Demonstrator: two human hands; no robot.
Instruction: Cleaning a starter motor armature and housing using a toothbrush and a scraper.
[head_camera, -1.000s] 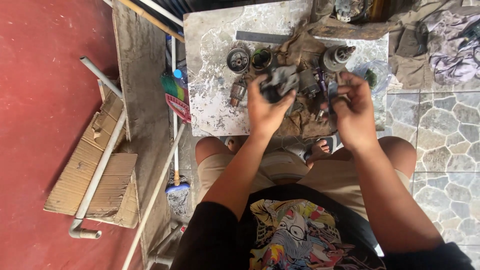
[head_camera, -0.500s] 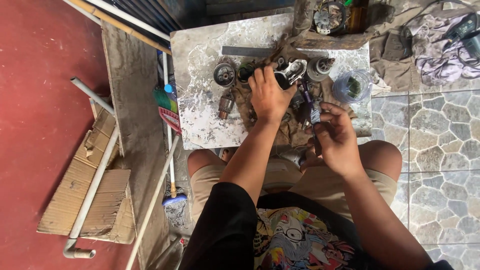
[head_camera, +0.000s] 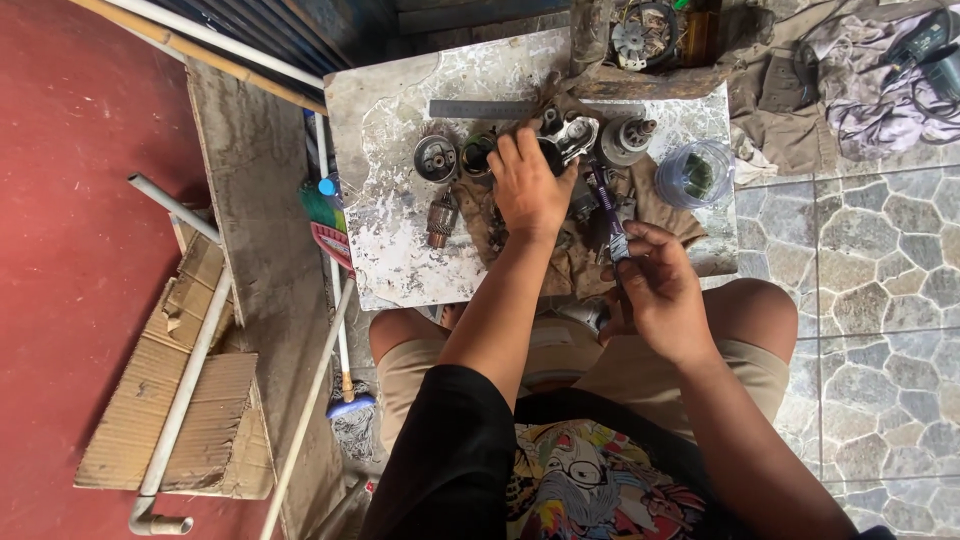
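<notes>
A stained white slab (head_camera: 400, 250) carries a brown rag (head_camera: 585, 265), metal motor parts (head_camera: 437, 158), a grey ruler (head_camera: 480, 108) and a clear cup (head_camera: 695, 175).

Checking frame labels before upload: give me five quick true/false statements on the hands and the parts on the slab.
1. The left hand rests on a metal housing on the stone slab. True.
2. The right hand is flat on the slab, holding nothing. False: it is raised near the slab's front edge, pinching a thin tool.
3. A clear plastic cup stands on the slab, right of the parts. True.
4. The motor rotor is in the left hand. False: it lies loose on the slab, left of that hand.
5. A grey ruler lies near the slab's far edge. True.
</notes>
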